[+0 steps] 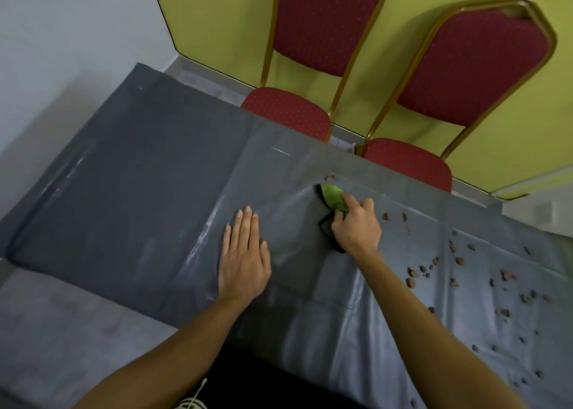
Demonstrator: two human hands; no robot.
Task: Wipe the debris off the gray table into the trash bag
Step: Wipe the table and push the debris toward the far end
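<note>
"On the gray bench point(341, 331), where did the debris point(411, 273) lie?"

"Mostly to my right. Small brownish bits were scattered over the lighter gray cover point(483, 322), well apart from the trash bag point(139, 176). A few crumbs sat just beyond my cloth point(333, 198)."

"And the bag itself?"

"It was spread flat and dark over the left end of the bench."

"What about your hands?"

"My left hand point(243, 260) lay palm down with its fingers straight, resting where the bag met the lighter cover. My right hand point(356, 225) gripped the green and black cloth, fingers curled round it. It held the cloth down on the bench near the far edge, between the bag and the scattered bits."

"Anything beyond the bench?"

"Two red chairs point(325, 21) with gold frames stood at the far side, before a yellow-green wall point(217, 21)."
</note>
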